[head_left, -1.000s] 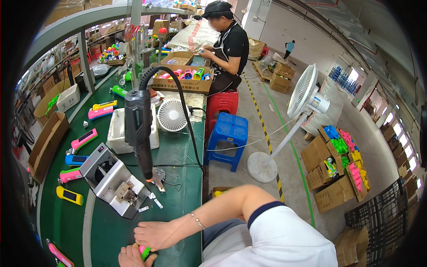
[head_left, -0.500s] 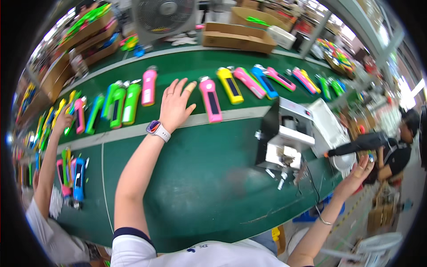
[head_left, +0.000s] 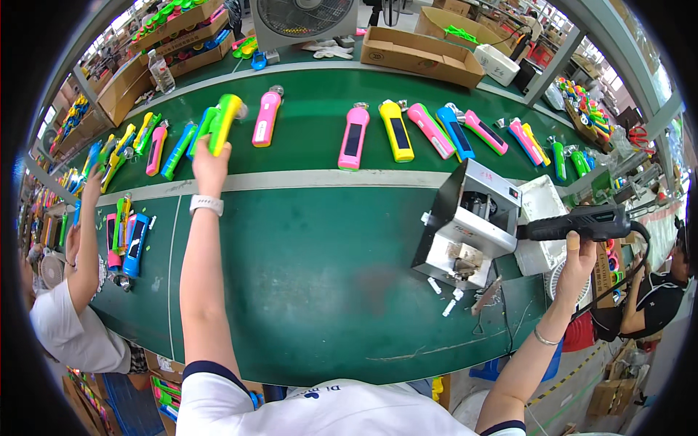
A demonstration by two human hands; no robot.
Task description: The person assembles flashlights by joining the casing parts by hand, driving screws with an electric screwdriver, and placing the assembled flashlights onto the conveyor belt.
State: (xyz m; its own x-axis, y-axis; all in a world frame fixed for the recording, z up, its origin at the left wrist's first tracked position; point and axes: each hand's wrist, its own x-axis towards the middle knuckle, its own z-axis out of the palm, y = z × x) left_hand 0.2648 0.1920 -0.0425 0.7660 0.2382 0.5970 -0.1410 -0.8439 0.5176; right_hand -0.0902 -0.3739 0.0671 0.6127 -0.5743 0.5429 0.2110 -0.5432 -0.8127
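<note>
My left hand (head_left: 209,168) is closed round the lower end of a green and yellow flashlight (head_left: 225,122), slightly blurred, raised at the left part of the row. My right hand (head_left: 579,263) has its fingers up against the underside of a black corded electric screwdriver (head_left: 574,227); part of the grip is hidden. The tool lies nearly level, its tip by a silver metal box machine (head_left: 483,211). To the right of my left hand lie a pink flashlight (head_left: 267,120), another pink one (head_left: 354,136) with a dark panel, and a yellow one (head_left: 396,132).
More coloured flashlights lie along the far strip, with a small pile (head_left: 129,243) at left. A white tray (head_left: 539,200) stands beside the machine, and small white pieces (head_left: 452,301) lie before it. Behind are a cardboard box (head_left: 422,58) and a fan (head_left: 305,16). A co-worker's arm (head_left: 87,240) reaches in at left.
My left hand has moved left from the middle of the row and taken hold of the green and yellow flashlight. My right hand and the electric screwdriver have shifted left, towards the machine.
</note>
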